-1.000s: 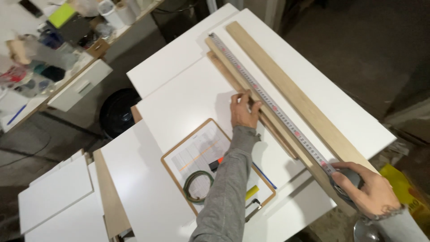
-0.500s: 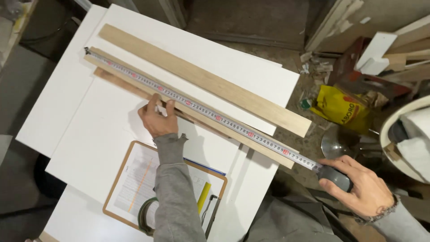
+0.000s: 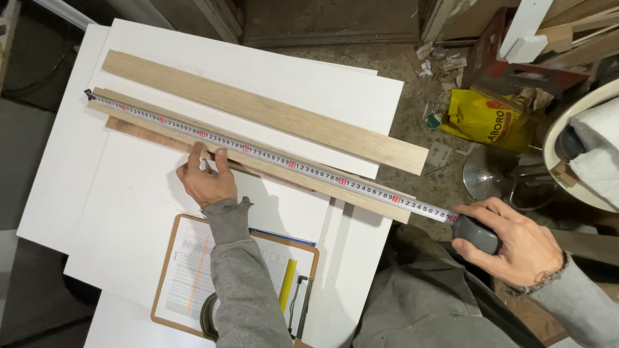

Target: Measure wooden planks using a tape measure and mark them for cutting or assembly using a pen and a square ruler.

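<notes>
A long tape measure blade (image 3: 271, 156) is stretched along a thin wooden strip (image 3: 361, 196) lying on white boards (image 3: 129, 212). Its hook sits at the strip's far left end. My right hand (image 3: 516, 245) holds the dark tape measure case (image 3: 476, 233) off the table's right edge. My left hand (image 3: 207, 177) rests on the board beside the strip, fingers pressing near the tape with a small pencil-like object between them. A wider, pale wooden plank (image 3: 258, 109) lies parallel behind the strip.
A clipboard with a printed sheet (image 3: 187, 270) lies near the front, with a roll of tape and a yellow marker (image 3: 287, 283) on it. On the floor at right are a yellow bag (image 3: 480, 116), scrap wood and a round metal base (image 3: 490, 177).
The view has swung left and closer. Both hands keep their places on the strip and the tape case; the tape stays stretched.
</notes>
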